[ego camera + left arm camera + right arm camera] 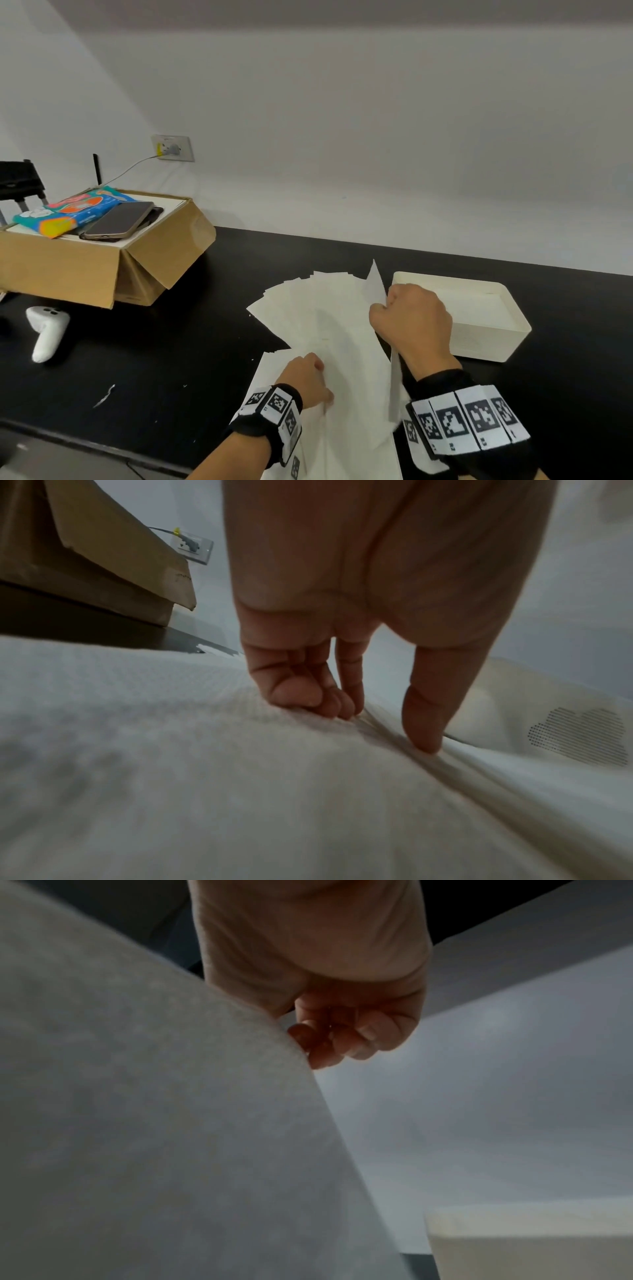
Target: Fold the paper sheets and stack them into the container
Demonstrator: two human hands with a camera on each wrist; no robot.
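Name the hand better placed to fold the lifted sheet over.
Right. The right hand already pinches the raised edge of the sheet; the left hand presses the paper flat.

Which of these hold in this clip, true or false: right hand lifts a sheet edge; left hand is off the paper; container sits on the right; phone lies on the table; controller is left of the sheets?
1. The right hand holds up a sheet edge. True.
2. The left hand is off the paper. False: its fingertips press on it.
3. The container sits right of the sheets. True.
4. The phone lies on the table. False: it lies on the box.
5. The controller is left of the sheets. True.
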